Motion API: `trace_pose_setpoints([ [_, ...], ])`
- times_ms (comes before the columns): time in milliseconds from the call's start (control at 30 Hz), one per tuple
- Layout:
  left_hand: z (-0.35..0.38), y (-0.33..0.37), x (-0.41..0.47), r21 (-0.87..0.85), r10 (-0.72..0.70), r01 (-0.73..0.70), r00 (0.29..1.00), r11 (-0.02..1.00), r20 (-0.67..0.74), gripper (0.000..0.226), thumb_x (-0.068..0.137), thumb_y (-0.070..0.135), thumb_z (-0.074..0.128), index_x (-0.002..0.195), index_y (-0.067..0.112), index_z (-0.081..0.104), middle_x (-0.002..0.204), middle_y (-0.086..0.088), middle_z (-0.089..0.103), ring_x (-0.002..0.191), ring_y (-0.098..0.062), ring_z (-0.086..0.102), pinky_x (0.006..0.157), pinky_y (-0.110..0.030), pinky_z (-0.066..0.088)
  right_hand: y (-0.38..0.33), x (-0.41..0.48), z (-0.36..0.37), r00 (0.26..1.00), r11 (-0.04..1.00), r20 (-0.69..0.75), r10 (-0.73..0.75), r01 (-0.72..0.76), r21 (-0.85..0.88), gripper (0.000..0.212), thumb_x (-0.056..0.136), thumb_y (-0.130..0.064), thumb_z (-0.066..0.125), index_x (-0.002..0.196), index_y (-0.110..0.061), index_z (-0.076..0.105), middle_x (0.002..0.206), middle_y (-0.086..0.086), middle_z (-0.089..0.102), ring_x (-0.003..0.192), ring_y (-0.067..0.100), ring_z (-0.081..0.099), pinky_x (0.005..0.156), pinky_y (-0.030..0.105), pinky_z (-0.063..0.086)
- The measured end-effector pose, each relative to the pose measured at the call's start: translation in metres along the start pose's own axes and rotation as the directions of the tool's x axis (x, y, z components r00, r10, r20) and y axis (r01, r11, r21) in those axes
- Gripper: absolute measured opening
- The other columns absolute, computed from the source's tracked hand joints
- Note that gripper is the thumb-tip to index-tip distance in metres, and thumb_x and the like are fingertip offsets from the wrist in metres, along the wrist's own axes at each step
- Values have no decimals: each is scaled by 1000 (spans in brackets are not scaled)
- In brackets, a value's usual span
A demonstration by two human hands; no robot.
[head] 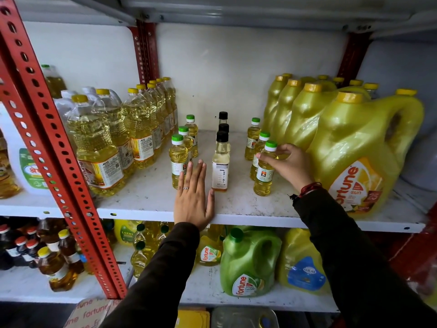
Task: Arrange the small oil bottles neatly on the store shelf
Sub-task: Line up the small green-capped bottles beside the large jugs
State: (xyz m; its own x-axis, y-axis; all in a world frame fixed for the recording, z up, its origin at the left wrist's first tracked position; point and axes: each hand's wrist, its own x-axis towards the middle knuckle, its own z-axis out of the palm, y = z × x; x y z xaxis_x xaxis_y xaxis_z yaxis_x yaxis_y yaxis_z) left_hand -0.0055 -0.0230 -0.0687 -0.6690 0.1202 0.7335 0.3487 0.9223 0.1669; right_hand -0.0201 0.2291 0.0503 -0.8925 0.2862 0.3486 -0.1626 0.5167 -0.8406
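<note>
White shelf (151, 204): big jugs (354, 147) crowd right hand (289, 163) gripping small bottle (264, 171).

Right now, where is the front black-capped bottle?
In the head view the front black-capped bottle stands mid-shelf, heading the middle row, just right of the flat left hand and left of the green-capped bottle that the right hand grips.

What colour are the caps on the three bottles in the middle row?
Black, on all three middle bottles; the head view shows it clearly.
</note>
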Motion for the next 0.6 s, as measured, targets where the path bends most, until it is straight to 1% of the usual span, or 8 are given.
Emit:
trace_pose_setpoints([
  [67, 0, 0, 0, 1, 0, 0, 1000, 1000, 0, 70, 103, 42, 30, 162, 5, 24, 170, -12, 21, 160, -26, 8, 130, -40, -3, 1, 1, -2, 999, 999, 49, 11, -13, 42, 44, 73, -36, 86, 108, -14, 70, 108, -4, 70, 96, 11, 63, 67, 14, 39],
  [133, 0, 1, 0, 1, 1, -1, 1000, 1000, -5, 70, 103, 42, 31, 162, 5, 24, 170, -12, 21, 160, -26, 8, 130, -40, -2, 2, 1, -5, 994, 998, 107, 13, -20, 58, 28, 77, -25, 84, 101, -20, 71, 99, -9, 71, 92, 10, 63, 71, 16, 44],
  [200, 0, 1, -1, 2, 2, -2, 1000, 1000, -7, 70, 103, 42, 31, 162, 5, 24, 170, -12, 21, 159, -26, 8, 130, -39, -2, 3, 1, -5, 993, 996, 121, 8, -19, 91, 23, 76, -21, 84, 92, -27, 70, 90, -16, 68, 89, 8, 65, 83, 26, 53],
  [233, 0, 1, -1, 3, 3, -3, 1000, 1000, -6, 70, 103, 42, 30, 162, 4, 24, 170, -12, 21, 159, -26, 8, 130, -39, -3, 3, 1, -5, 994, 995, 108, 9, -20, 100, 24, 74, -22, 86, 92, -25, 70, 90, -14, 69, 87, 7, 65, 85, 29, 54],
  [300, 0, 0, -1, 4, 1, -1, 1000, 1000, -3, 70, 103, 42, 30, 162, 4, 24, 170, -12, 21, 159, -26, 9, 130, -39, -3, 3, 1, -4, 998, 997, 61, 8, -13, 82, 37, 69, -26, 89, 100, -14, 72, 96, -4, 71, 84, 4, 63, 75, 21, 51],
  [367, 0, 0, -1, -2, -2, 2, 1000, 1000, 0, 70, 103, 42, 30, 162, 4, 24, 170, -12, 21, 160, -27, 9, 130, -39, -2, 3, 0, -1, 1000, 998, 18, -3, 1, 61, 49, 66, -29, 92, 105, -8, 71, 99, 0, 71, 81, 1, 62, 66, 14, 44],
  [500, 0, 0, 0, 4, -4, 4, 1000, 1000, 4, 71, 103, 43, 29, 162, 4, 24, 170, -12, 20, 160, -26, 8, 130, -38, -4, 4, -1, 3, 999, 999, -33, -17, 18, 35, 56, 60, -38, 93, 103, -11, 69, 99, -2, 69, 88, 11, 66, 64, 15, 42],
  [600, 0, 0, -1, -3, -9, 9, 1000, 1000, 4, 71, 103, 43, 29, 162, 4, 24, 170, -12, 19, 160, -26, 8, 130, -38, -4, 3, -3, 4, 999, 998, -28, -19, 20, 54, 56, 65, -39, 91, 109, -12, 67, 104, -7, 68, 93, 9, 64, 67, 14, 42],
])
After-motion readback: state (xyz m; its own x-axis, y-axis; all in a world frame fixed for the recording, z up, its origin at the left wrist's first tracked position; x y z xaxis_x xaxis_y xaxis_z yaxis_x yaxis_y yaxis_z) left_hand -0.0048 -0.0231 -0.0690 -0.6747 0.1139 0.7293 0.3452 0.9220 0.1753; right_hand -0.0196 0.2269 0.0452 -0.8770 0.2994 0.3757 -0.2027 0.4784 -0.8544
